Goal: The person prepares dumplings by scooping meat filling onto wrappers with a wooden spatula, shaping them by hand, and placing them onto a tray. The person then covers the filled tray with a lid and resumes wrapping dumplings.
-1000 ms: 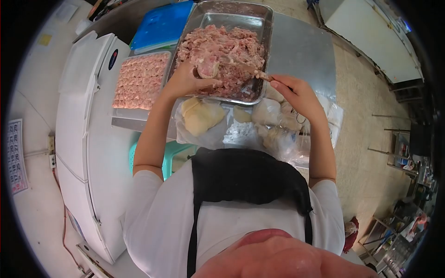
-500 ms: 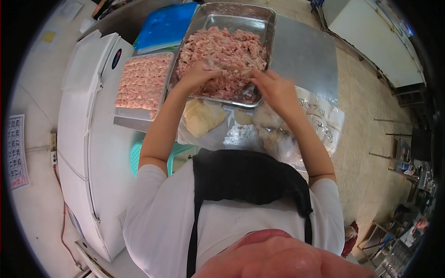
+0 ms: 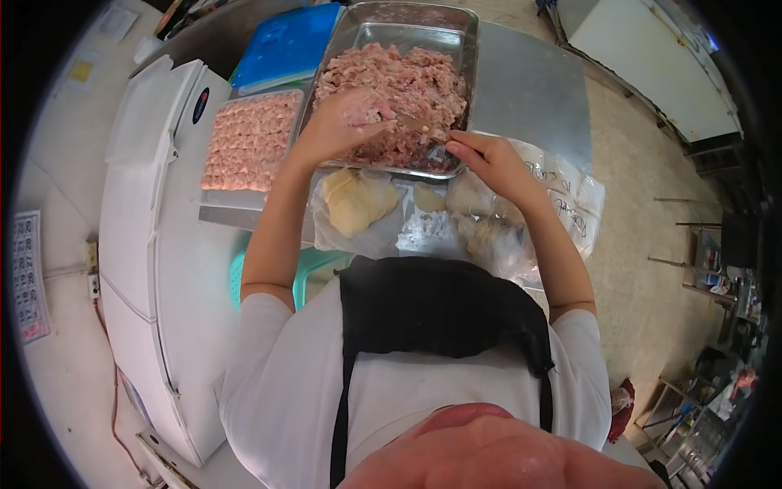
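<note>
My left hand (image 3: 338, 126) is cupped over the near left part of a deep metal tray (image 3: 466, 41), its fingers curled around a clump of pinkish minced meat (image 3: 376, 112). Whether a wrapper lies under that clump, I cannot tell. My right hand (image 3: 491, 160) pinches the handle of a thin, narrow flat-bladed tool (image 3: 419, 125), pointing left toward the clump. More minced meat (image 3: 399, 73) is heaped in the tray. On the near side lie a pile of pale yellow round wrappers (image 3: 358, 200) on plastic and a single wrapper (image 3: 429, 196).
Rows of meat-filled dumplings (image 3: 251, 140) fill a shallow tray at left, with a blue lid (image 3: 285, 45) behind. Plastic-wrapped packs with handwriting (image 3: 570, 204) lie at right on the metal table (image 3: 533, 90). A white freezer (image 3: 175, 269) stands left; a teal basket (image 3: 305, 273) is below.
My left hand has lifted from the meat and turned, now showing a clump in it. My right hand has drawn back slightly, and the tool in it now shows clearly.
</note>
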Motion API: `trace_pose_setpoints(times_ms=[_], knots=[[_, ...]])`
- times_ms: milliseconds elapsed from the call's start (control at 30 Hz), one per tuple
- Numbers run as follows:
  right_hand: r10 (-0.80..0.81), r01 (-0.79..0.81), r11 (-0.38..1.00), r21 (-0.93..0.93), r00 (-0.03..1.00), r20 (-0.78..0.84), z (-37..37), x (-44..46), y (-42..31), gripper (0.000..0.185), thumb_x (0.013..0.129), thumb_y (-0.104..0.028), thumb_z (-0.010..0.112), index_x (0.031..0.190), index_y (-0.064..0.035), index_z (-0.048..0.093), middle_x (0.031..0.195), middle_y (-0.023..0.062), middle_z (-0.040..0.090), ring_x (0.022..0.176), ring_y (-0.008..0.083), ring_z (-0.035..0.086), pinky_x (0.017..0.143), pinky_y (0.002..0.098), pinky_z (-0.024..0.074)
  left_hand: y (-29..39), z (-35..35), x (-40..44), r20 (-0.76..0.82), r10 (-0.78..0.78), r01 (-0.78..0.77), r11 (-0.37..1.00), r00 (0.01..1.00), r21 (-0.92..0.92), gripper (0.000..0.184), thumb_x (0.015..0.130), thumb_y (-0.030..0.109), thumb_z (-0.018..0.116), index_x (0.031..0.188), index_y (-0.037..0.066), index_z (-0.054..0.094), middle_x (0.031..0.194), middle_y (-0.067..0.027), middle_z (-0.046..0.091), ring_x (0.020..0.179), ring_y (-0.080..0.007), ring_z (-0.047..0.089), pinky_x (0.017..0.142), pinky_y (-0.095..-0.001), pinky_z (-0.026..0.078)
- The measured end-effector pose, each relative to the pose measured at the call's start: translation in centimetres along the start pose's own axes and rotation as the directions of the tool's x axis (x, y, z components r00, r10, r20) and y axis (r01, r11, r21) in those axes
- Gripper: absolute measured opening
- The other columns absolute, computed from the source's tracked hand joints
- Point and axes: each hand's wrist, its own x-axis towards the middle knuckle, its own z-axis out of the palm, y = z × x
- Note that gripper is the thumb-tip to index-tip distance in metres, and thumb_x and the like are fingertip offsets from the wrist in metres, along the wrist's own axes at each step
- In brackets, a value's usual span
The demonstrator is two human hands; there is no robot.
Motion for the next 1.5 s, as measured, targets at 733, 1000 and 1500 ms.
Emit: trace_pose_setpoints(times_ms=[733, 1000, 1500], knots=[[-0.175, 0.093, 0.841, -0.533, 0.979, -0.105, 6.4, 0.3, -12.8, 0.03, 0.092, -0.034, 0.058, 0.107, -0.0098, 0.068, 0.093, 0.0146, 0.067, 0.082, 0.0358, 0.064, 0.07, 0.0437, 0.0508, -4.0, -5.8, -9.7, -0.193, 0.117, -0.128, 0.991, 0.974, -0.045, 0.05, 0.073, 0.032, 0.082, 0.11, 0.003, 0.065, 0.103, -0.0125, 0.068, 0.095, -0.0238, 0.063, 0.085, -0.0342, 0.048], [-0.186, 0.134, 0.923, -0.361, 0.976, -0.115, 16.3, 0.8, -14.2, 0.031, 0.094, -0.032, 0.056, 0.109, -0.0065, 0.066, 0.096, 0.0184, 0.066, 0.09, 0.0379, 0.063, 0.077, 0.0418, 0.0501, -8.9, -10.3, -17.1, -0.19, 0.025, -0.022, 1.0, 0.981, 0.016, 0.055, 0.074, 0.03, 0.081, 0.118, 0.004, 0.061, 0.099, -0.0095, 0.068, 0.092, -0.022, 0.064, 0.081, -0.0323, 0.05], [0.488, -0.451, 0.873, 0.187, 0.815, -0.311, 20.8, -11.6, -9.4, 0.033, 0.095, -0.028, 0.06, 0.11, 0.001, 0.066, 0.072, -0.0025, 0.053, 0.065, 0.0071, 0.045, 0.06, 0.0235, 0.0389, -20.6, -9.2, -22.5, -0.144, -0.251, 0.283, 0.918, 0.957, 0.278, 0.08, 0.074, 0.028, 0.072, 0.142, 0.005, 0.038, 0.12, -0.0227, 0.06, 0.102, -0.0372, 0.06, 0.087, -0.0437, 0.048]])
